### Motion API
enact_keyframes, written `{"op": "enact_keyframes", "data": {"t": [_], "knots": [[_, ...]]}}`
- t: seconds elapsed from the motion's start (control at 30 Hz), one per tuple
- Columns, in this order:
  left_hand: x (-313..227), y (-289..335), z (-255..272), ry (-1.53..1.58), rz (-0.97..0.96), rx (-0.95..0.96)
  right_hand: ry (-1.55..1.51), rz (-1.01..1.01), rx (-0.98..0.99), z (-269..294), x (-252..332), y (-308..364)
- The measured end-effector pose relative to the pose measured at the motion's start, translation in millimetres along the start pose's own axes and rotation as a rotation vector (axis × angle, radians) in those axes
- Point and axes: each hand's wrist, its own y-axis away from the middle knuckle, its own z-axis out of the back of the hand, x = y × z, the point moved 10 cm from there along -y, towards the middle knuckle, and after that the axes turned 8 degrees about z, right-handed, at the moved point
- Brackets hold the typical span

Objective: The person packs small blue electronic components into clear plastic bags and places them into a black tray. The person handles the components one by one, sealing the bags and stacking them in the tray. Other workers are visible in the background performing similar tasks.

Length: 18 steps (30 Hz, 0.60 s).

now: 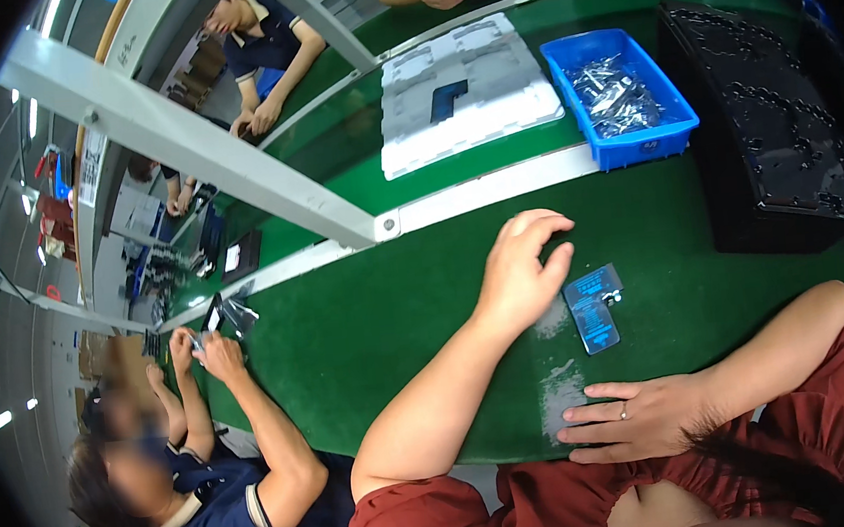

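Left hand (523, 273): arched over the green desk (367, 318), fingertips down, grip released, nothing held. Nearest thing: two small blue-grey pouches (594, 307), just beside the fingers at 3 o'clock, apparently not touched. Pouches lying flat, overlapping, one at 12 o'clock of the other.

Right hand (636, 415): flat on the desk edge, fingers spread toward 9 o'clock, grip released, empty. Pouches at 12 o'clock of this hand, near but apart.

Blue bin (676, 121) of small wrapped parts at 1 o'clock of the pouches, well apart. Black tray (782, 132) at 2 o'clock. White foam tray (467, 94) at 11 o'clock, beyond the white rail (496, 189).

Likely faults:
- Pouches slick and flat: pinch from above liable to slip or lift both at once, owing to the overlap.
- Sweep of the left fingers toward 3 o'clock liable to push the pouches along instead of gripping.
- Worn pale patches (564, 392) on the desk at 7 o'clock of the pouches: a possible snag or slide point.
- Neighbour (228, 451) at 9 o'clock busy with own items; wide elbow swing risks contact.
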Motion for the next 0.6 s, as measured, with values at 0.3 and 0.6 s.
{"op": "enact_keyframes", "data": {"t": [0.3,0.6], "knots": [[115,-104,100,-0.304,0.356,-0.461,0.103,0.004,0.087,-6,-2,-2],[150,-167,99,-0.533,0.661,-0.496,-0.079,-0.049,-0.197,-4,-8,4]]}}
